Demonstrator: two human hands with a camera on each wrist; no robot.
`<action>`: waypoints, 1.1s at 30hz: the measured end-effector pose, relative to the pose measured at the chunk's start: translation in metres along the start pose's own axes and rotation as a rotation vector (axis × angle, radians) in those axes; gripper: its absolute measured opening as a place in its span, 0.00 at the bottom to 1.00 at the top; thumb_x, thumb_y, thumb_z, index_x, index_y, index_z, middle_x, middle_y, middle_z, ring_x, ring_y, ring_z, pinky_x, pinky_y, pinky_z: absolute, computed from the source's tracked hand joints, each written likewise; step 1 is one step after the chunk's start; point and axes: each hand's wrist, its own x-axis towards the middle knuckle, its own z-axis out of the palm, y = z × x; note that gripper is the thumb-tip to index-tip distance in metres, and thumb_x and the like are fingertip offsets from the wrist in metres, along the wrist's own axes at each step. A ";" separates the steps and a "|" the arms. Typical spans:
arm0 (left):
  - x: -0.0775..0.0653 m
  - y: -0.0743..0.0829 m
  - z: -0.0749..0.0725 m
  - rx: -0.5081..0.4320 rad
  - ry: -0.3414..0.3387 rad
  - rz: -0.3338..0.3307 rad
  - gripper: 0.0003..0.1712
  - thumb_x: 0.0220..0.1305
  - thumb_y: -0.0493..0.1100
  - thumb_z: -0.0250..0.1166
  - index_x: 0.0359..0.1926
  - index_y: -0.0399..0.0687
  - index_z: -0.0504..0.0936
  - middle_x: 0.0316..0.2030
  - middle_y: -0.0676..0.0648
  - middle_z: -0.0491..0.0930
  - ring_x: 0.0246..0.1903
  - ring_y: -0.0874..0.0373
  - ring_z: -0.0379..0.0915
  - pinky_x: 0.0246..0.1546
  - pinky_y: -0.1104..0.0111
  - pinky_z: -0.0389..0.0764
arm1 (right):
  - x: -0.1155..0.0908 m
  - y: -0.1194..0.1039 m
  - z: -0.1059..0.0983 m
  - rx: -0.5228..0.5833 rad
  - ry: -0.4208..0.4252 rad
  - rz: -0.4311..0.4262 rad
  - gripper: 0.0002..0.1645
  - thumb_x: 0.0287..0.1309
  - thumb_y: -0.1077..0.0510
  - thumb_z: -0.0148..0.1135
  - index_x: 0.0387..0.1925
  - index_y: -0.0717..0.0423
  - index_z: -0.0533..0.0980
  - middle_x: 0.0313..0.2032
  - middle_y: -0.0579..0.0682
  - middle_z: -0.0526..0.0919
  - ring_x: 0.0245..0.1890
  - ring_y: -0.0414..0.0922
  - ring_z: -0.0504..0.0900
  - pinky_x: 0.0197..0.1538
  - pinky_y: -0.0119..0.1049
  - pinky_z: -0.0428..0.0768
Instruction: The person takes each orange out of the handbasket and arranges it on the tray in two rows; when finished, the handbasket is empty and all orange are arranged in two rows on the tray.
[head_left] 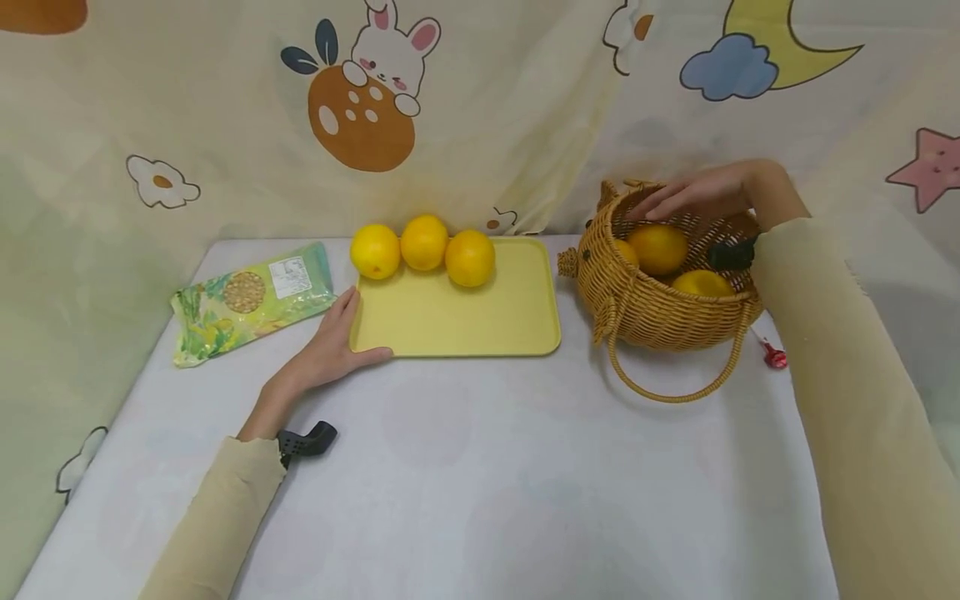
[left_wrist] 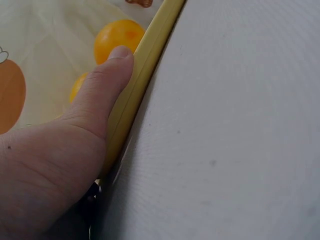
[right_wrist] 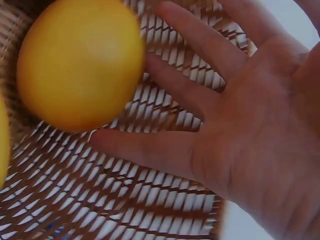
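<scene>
Head view: a green-and-yellow plastic packet (head_left: 255, 302) is laid on the white-covered worktop (head_left: 480, 483), just beside the left hand (head_left: 330, 346), whose straight, spread thumb and fingers are rested against a yellow rectangular tray (head_left: 517, 321). Three round yellow-orange fruits (head_left: 424, 243) are set along its back; three more fruits (head_left: 658, 248) are seen in a brown woven pig-shaped basket (head_left: 660, 321), so the work is judged part-done. Beside one, the right hand (head_left: 708, 190) is spread, nothing gripped, its reach probably hampered by the basket's wall. Beyond, a small red-wrapped item (head_left: 775, 357) is seen.
</scene>
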 end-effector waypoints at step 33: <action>0.000 0.002 0.000 0.026 -0.018 -0.023 0.70 0.54 0.67 0.67 0.76 0.43 0.29 0.77 0.42 0.25 0.77 0.41 0.27 0.74 0.43 0.43 | 0.024 0.027 0.008 0.141 -0.121 0.232 0.37 0.68 0.42 0.54 0.73 0.42 0.55 0.70 0.61 0.50 0.59 0.53 0.66 0.59 0.44 0.77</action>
